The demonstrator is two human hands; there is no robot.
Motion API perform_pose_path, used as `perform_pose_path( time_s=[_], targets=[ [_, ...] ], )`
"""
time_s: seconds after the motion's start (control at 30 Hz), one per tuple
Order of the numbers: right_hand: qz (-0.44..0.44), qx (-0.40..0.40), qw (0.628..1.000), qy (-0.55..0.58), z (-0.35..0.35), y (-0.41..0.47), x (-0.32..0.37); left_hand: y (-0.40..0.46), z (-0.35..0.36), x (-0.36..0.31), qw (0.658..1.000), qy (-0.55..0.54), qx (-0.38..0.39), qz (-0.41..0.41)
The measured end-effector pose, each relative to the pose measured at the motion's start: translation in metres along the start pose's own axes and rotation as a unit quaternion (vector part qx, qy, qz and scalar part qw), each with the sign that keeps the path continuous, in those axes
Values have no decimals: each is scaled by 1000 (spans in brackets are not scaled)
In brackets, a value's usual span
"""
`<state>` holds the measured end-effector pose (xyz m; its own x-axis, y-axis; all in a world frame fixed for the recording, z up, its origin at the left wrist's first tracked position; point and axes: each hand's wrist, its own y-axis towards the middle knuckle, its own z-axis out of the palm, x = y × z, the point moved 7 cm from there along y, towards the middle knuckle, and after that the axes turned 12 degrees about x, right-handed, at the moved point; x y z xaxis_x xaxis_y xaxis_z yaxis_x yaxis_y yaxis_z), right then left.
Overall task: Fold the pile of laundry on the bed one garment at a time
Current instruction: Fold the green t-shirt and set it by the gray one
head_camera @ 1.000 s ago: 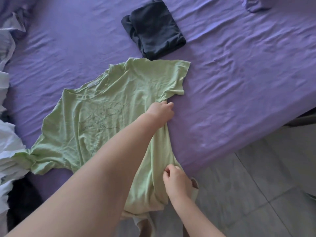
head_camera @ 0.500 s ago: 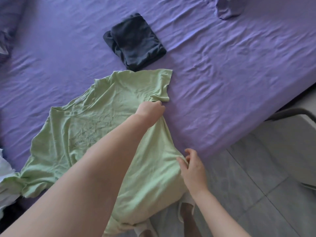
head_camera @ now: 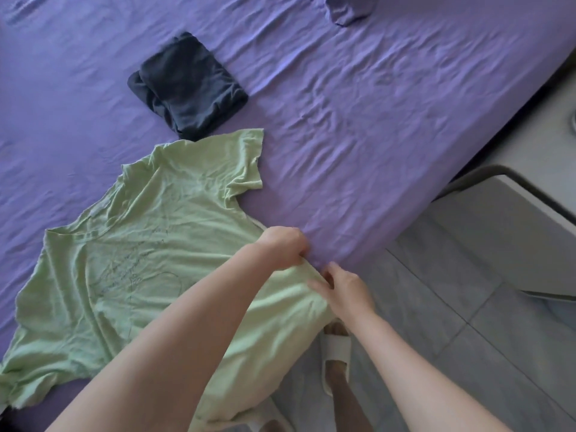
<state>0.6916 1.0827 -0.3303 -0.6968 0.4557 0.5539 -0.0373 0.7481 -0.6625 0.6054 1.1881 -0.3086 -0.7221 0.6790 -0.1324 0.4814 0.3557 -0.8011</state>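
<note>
Head | green T-shirt (head_camera: 149, 275) flat, collar far-left | both hands pinch its right edge

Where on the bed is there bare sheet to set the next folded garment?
Bare purple sheet runs right of the folded dark garment and green T-shirt, out to the bed's edge. More lies left of the dark garment. The near left is crowded: shirt, left hand, right hand.

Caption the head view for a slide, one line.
Both hands, left and right, pinch the side edge of a green T-shirt spread on the purple bed near a folded dark garment.
</note>
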Motion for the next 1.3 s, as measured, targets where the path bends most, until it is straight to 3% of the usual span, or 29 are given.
perform_pose_path(
  time_s=[0.1,0.3,0.47,0.6,0.73,0.93,1.13,1.3],
  targets=[
    [-36,46,998,10,4,-4,-8,2,-9,7,999,-31,-21,-24],
    [-14,17,999,23,-4,-7,-21,7,-9,5,995,-38,-50,-83],
    [4,27,998,-54,-6,-8,-37,5,-8,7,987,-76,-67,-124],
    [32,-28,991,-125,-21,-11,-47,6,-16,1,980,-91,-97,-145],
    [7,-8,988,-155,-25,-9,-51,11,-19,1,980,-102,-83,-148],
    [68,-30,974,-216,-30,-13,-59,10,-15,2,978,-126,-105,-132],
    [-31,-54,988,-138,-40,-3,-20,3,-10,13,969,-180,-132,-102],
    [-79,-50,986,-138,-46,24,32,-10,-15,36,965,-188,-154,-96]
  ],
)
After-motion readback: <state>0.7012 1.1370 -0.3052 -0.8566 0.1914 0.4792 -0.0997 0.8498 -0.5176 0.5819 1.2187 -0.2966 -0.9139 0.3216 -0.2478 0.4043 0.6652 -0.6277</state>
